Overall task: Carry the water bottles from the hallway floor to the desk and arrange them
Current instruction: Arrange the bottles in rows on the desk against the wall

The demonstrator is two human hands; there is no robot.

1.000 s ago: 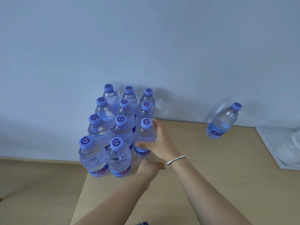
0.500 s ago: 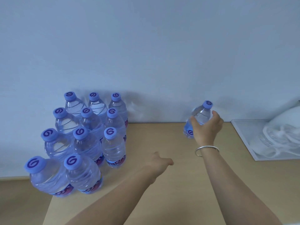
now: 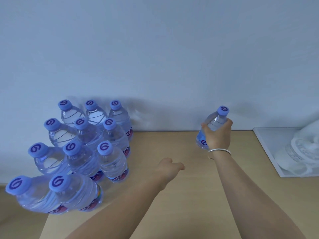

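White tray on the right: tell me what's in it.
The tray holds a pale, translucent white object, too blurred to identify. It covers part of the tray floor, and the frame edge crops the rest.

R hand (image 3: 217, 135) gripping, L hand (image 3: 170, 167) loosely curled

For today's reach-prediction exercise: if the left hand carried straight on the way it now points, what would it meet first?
Probably nothing soon: the left hand points up and right over bare desk, between the bottle group and the held bottle. The wall comes first, though depth is unclear.
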